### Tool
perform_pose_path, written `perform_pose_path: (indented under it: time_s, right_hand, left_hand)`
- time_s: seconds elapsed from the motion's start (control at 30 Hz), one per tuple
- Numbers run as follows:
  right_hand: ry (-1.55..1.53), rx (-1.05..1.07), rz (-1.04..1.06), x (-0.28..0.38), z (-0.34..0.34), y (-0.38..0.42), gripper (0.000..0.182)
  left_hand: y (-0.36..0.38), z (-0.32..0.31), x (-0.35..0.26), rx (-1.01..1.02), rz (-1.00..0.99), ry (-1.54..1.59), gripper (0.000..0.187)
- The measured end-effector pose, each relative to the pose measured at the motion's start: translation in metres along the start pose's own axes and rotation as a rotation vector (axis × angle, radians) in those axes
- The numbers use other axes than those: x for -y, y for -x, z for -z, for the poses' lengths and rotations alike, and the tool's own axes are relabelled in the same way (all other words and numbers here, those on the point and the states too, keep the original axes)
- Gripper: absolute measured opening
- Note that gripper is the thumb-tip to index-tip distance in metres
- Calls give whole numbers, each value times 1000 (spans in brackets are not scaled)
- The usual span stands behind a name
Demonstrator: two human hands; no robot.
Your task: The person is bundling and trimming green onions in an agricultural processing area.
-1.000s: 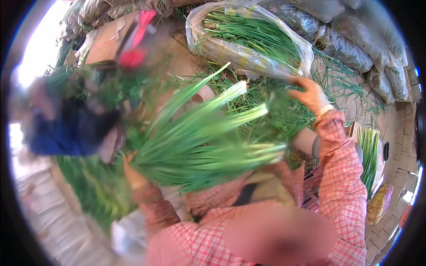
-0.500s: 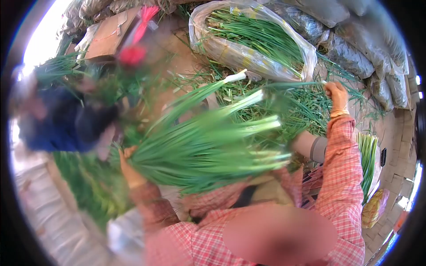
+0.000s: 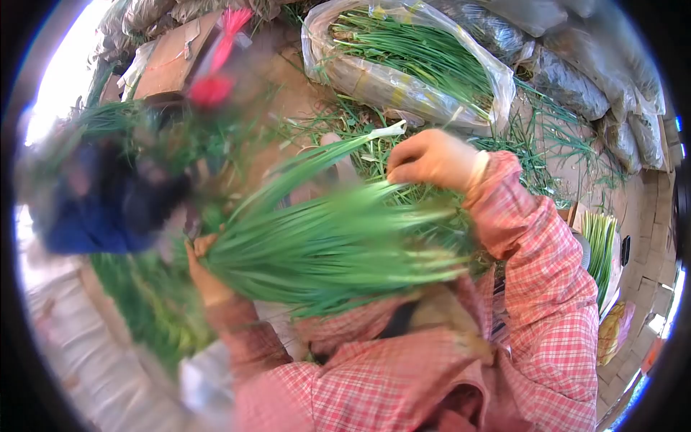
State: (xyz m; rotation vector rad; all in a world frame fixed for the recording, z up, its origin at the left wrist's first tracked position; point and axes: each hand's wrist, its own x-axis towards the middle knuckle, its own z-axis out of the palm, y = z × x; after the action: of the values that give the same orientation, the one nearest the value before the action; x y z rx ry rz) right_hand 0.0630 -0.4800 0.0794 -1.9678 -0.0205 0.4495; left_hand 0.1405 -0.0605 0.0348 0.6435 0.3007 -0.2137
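A wide bunch of green onions (image 3: 331, 237) lies fanned across my lap, leafy tops to the left and white ends to the right. My left hand (image 3: 204, 248) is closed round the leafy end. Over the white ends, my right hand (image 3: 432, 162) has its fingers curled and pinched on a green onion stalk at the bunch's upper edge. One thicker white stalk end (image 3: 389, 131) sticks out above the others, just left of my right hand. The fingertips of my right hand are partly hidden, and the leaves are blurred.
An open clear plastic bag (image 3: 389, 90) full of green onions lies ahead. Filled bags (image 3: 568, 86) are stacked at the right. Loose trimmings (image 3: 533, 158) litter the floor. Another person in dark blue (image 3: 101, 209) is blurred at the left, near a cardboard box (image 3: 169, 61).
My right hand has come in from the far right, where it held a long stalk drawn out, to the bunch's white ends. My left hand keeps its grip, nearly still.
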Motion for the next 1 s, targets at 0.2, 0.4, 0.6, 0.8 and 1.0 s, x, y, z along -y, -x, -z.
perform_pose_path:
  time_s: [0.2,0.4,0.6,0.8,1.0]
  right_hand:
    - [682,-690,400,-31,30,-6,18]
    - [977,-367,567,2,-7,-43,6]
    - [936,-822,-362,-85,91,34,23]
    - [-477,-261,-115,-16,11,42,38]
    - [-704,-313,-130,-5,-20,13,29]
  left_hand:
    - [1,-14,5,-33,-29,-39,32]
    - [-6,2,3,-29,48,-196,32]
    - [15,8,20,-385,-92,-568,29]
    - [5,60,18,-279,-6,-415,37]
    - [22,31,20,-356,54,-572,43]
